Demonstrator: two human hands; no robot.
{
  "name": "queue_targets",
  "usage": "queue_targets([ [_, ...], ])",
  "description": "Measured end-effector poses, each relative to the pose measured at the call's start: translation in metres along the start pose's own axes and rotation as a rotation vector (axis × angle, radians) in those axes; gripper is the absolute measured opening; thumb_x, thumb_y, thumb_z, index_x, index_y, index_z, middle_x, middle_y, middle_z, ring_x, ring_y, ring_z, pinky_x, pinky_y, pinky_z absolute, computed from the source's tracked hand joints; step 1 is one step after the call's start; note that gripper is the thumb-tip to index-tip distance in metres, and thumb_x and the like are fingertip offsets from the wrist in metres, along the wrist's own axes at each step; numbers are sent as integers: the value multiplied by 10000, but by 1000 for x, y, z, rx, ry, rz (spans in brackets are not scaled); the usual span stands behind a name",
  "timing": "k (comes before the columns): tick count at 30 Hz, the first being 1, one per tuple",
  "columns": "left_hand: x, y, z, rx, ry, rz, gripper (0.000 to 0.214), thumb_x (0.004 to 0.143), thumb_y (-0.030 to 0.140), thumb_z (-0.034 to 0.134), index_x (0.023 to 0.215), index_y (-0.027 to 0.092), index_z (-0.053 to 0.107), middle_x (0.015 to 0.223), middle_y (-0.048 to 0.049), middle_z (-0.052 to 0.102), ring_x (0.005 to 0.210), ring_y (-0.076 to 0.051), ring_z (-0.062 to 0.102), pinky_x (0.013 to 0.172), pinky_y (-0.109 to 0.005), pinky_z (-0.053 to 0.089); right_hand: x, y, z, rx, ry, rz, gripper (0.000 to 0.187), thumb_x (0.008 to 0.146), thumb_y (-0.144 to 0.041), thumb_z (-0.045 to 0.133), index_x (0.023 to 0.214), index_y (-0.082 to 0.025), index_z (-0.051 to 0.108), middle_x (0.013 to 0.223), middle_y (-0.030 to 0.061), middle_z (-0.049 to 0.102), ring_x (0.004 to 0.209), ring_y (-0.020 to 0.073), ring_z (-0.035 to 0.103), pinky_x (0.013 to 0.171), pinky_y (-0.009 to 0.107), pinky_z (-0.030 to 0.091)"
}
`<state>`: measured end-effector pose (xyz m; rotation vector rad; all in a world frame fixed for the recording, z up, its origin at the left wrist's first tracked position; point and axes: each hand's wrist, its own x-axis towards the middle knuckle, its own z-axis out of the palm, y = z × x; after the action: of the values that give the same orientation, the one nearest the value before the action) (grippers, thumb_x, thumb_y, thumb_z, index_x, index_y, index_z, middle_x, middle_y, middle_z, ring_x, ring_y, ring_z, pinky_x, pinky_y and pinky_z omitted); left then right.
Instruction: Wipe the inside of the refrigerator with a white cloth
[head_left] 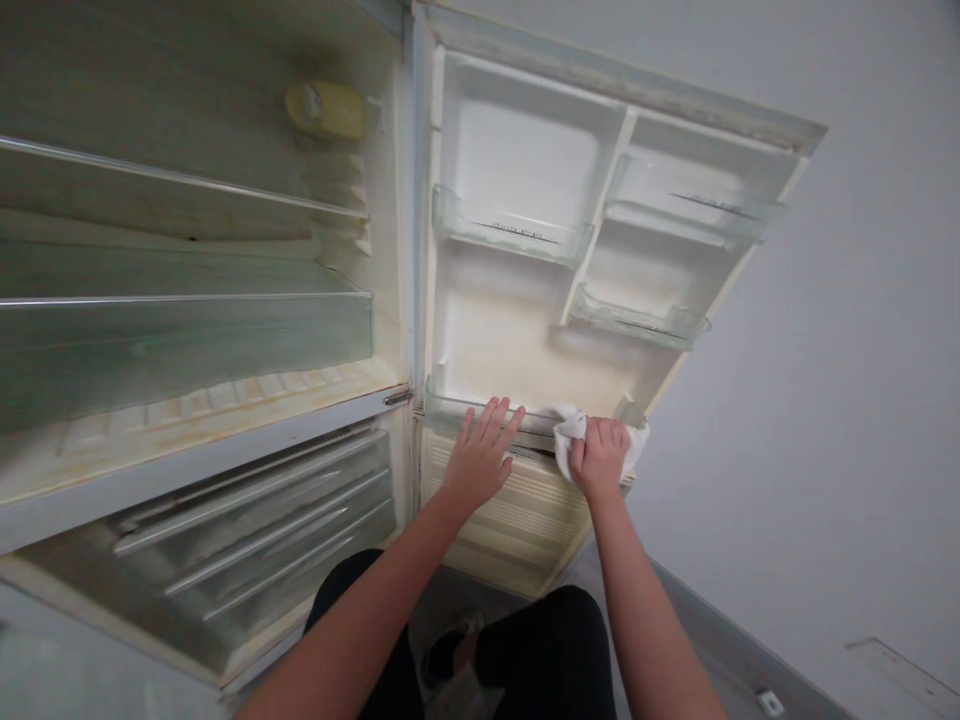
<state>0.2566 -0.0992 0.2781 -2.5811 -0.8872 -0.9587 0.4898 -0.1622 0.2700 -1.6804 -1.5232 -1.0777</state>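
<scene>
While right hand clenches white cloth below and right of centre, left hand, fingers spread, lies at clear door bin, just below frame centre; cloth likely light, soft, best bunched in palm; bin probably stiff, slick, crackable, better steadied near ends

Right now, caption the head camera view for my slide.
Right hand grips crumpled white cloth, left hand spread, both at the clear plastic bottom bin of an open white fridge door.
</scene>
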Motion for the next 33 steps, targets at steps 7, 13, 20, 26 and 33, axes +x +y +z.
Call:
queue_targets([
  [7, -10, -8, 2, -42, 12, 1, 839, 863, 313, 581, 1584, 187, 171, 1658, -123, 167, 1539, -299, 106, 1232, -528, 133, 2, 7, -7, -47, 54, 207, 207, 876, -233, 412, 821, -183, 605, 815, 110, 576, 898, 284, 488, 913, 459, 367],
  [13, -19, -46, 18, -107, 305, -307, 841, 896, 383, 568, 1577, 117, 151, 1643, -219, 149, 1532, -375, 53, 1194, -609, 191, 13, -49, 13, 61, 77, 188, 239, 879, -266, 421, 924, -180, 639, 895, 99, 611, 958, 267, 493, 1054, 500, 294],
  [20, -30, -46, 35, -48, 223, -260, 862, 888, 324, 576, 1574, 68, 123, 1648, -244, 45, 1517, -402, -77, 1193, -617, 198, 20, -103, 42, 267, 61, 262, 343, 909, -262, 357, 1077, -173, 642, 1114, 132, 631, 1208, 278, 463, 1142, 560, 169],
  [26, -75, -45, 65, 32, -74, -51, 771, 873, 237, 554, 1566, 130, 233, 1636, -196, 200, 1532, -342, 77, 1210, -565, 214, 21, -70, 42, 307, -30, 109, 387, 907, -266, 383, 1180, -178, 642, 1165, 129, 625, 1214, 249, 481, 1152, 518, 224],
  [33, -52, -52, 70, -39, -117, 18, 613, 935, 285, 470, 1500, 74, 362, 1529, -204, 422, 1452, -308, 347, 1181, -482, 294, 9, -53, 24, 760, 113, 422, 503, 979, -368, 266, 1293, -131, 581, 1291, 154, 612, 1320, 229, 480, 1168, 515, 274],
])
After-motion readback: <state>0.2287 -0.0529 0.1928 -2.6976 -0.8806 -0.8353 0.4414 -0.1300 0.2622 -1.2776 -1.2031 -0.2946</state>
